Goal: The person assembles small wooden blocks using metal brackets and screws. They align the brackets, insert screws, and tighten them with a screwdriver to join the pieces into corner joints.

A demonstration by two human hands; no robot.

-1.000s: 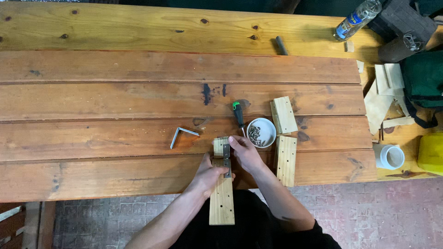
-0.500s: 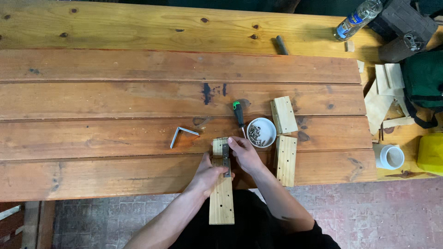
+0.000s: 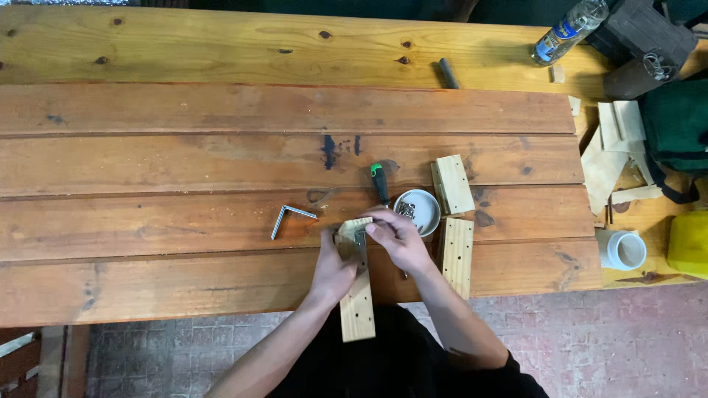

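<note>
Overhead view of a plank workbench (image 3: 221, 158). At the near edge, a long pale wooden block (image 3: 358, 298) with drilled holes lies lengthwise, its near end overhanging the bench toward the person. The left hand (image 3: 333, 267) is closed around the block's left side near its far end. The right hand (image 3: 397, 237) lies at 2 o'clock from the left hand, its fingers curled and pinched over a small metal bracket (image 3: 360, 237) set against the block's far end; whether anything smaller sits between the fingertips cannot be told.

Surroundings, taken from the hands:
- At 1 o'clock, just beyond the right hand, a shallow white dish (image 3: 417, 211) of small metal screws.
- At 12 o'clock, beside the dish, a screwdriver (image 3: 380, 184) with a green and black handle.
- At 10 o'clock, apart from the left hand, a loose metal angle bracket (image 3: 290, 218) lying flat.
- At 3 o'clock, just beside the right wrist, a second drilled wooden block (image 3: 456, 255); a third block (image 3: 452, 184) lies at 2 o'clock, past the dish.
- Far to the right, at 3 o'clock, a white cup (image 3: 621, 250) and a yellow container (image 3: 689, 242).
- At 1 o'clock, far corner, a plastic bottle (image 3: 568, 31).

The right hand covers most of the block's far end.
</note>
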